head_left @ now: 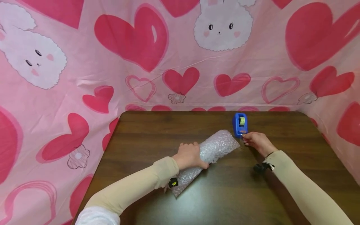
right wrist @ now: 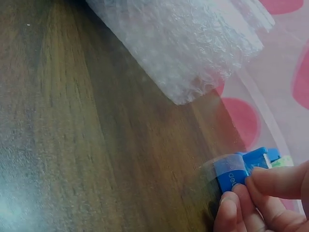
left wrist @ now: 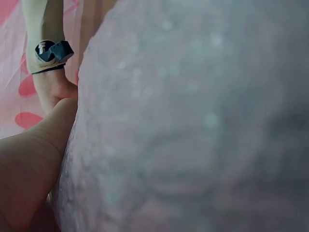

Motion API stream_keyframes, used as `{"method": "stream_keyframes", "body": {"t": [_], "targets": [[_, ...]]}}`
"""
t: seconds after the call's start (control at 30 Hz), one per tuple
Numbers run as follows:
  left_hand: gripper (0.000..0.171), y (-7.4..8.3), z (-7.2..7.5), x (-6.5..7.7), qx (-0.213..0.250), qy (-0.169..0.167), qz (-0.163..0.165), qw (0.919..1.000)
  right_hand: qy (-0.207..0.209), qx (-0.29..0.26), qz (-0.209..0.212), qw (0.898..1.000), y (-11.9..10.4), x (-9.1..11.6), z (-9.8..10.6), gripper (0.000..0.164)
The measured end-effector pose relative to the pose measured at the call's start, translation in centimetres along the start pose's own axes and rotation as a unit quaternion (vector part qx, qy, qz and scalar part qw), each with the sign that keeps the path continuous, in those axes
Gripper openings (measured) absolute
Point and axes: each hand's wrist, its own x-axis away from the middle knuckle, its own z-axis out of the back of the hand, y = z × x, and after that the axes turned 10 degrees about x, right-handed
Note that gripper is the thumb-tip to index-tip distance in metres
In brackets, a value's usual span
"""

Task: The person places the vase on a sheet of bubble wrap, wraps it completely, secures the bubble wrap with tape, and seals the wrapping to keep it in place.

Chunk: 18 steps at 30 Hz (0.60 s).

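Observation:
A roll of bubble wrap [head_left: 217, 145] lies slantwise on the table. My left hand [head_left: 190, 156] grips it around the middle, fingers over the far side and thumb along the near side. In the left wrist view the bubble wrap [left wrist: 193, 111] fills most of the picture. Beyond its far end stands a blue tape dispenser [head_left: 237, 125] holding a small tape roll [head_left: 242, 121]. My right hand [head_left: 259, 143] is at the dispenser's front end, thumb and forefinger pinching the tape there. A clear strip of tape [right wrist: 229, 165] shows against the blue body in the right wrist view.
The dark wooden table [head_left: 157, 125] has rounded far corners. A pink cloth [head_left: 194, 59] printed with hearts and rabbits hangs behind it and along its sides. Small cameras are strapped to both wrists.

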Motion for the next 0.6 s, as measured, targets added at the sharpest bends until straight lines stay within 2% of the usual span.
{"method": "stream_keyframes", "body": {"t": [0.17, 0.3, 0.37, 0.5, 0.6], "targets": [[0.079, -0.4, -0.5, 0.4, -0.007, -0.003, 0.008, 0.9999, -0.015, -0.03, -0.014, 0.999, 0.5, 0.0, -0.7, 0.013], [0.079, -0.4, -0.6, 0.4, -0.008, 0.005, 0.005, 0.9999, -0.008, -0.034, -0.008, 0.999, 0.5, 0.1, -0.9, 0.013], [0.079, -0.4, -0.5, 0.3, -0.007, 0.008, 0.004, 0.9999, 0.008, -0.006, -0.001, 1.0, 0.3, 0.1, -1.1, 0.013], [0.079, -0.1, -0.1, 0.4, 0.005, 0.009, 0.004, 0.9999, 0.03, 0.095, 0.021, 0.995, 0.3, 0.4, -1.0, 0.019], [0.08, 0.2, 0.2, 0.4, 0.011, 0.008, 0.005, 0.9999, 0.021, 0.141, 0.034, 0.989, 0.1, 0.9, -0.3, 0.026]]}}
